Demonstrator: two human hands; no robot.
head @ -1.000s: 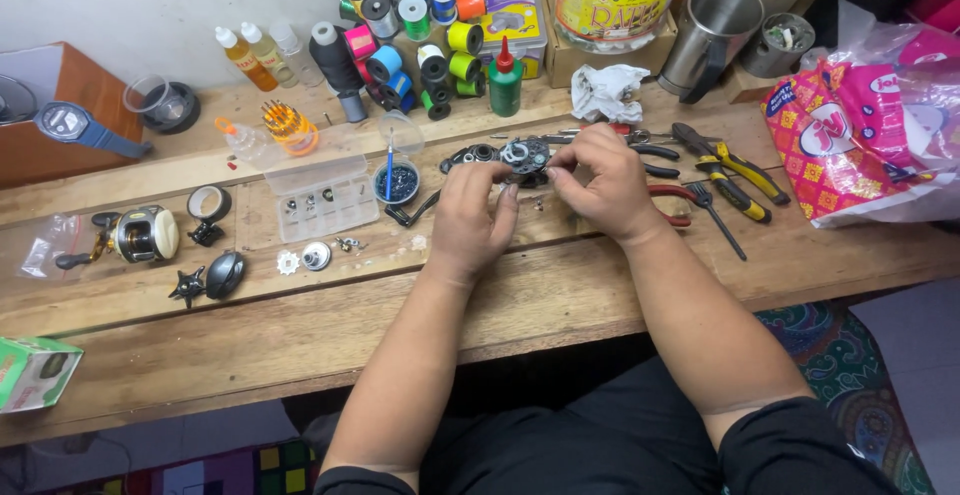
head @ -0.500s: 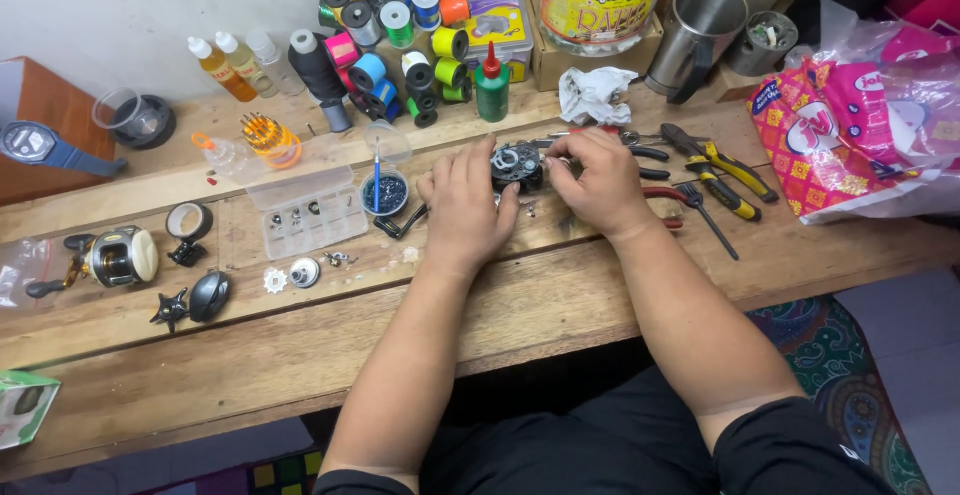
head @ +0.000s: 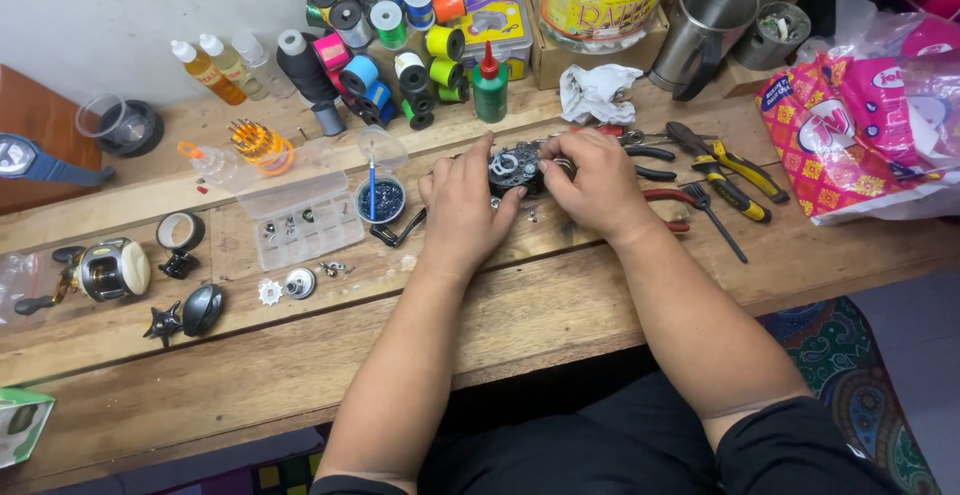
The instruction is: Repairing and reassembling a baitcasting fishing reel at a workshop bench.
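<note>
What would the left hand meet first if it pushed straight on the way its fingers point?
Probably the green bottle with a red tip. The left hand, gripping the dark reel body, points up-bench toward it; depth is unclear.

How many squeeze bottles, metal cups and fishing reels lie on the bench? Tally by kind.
Squeeze bottles: 4, three pale-capped and one green with a red tip
Metal cups: 2
Fishing reels: 2, one at the far left, one opened reel held by the left hand and right hand
Total: 8
</note>
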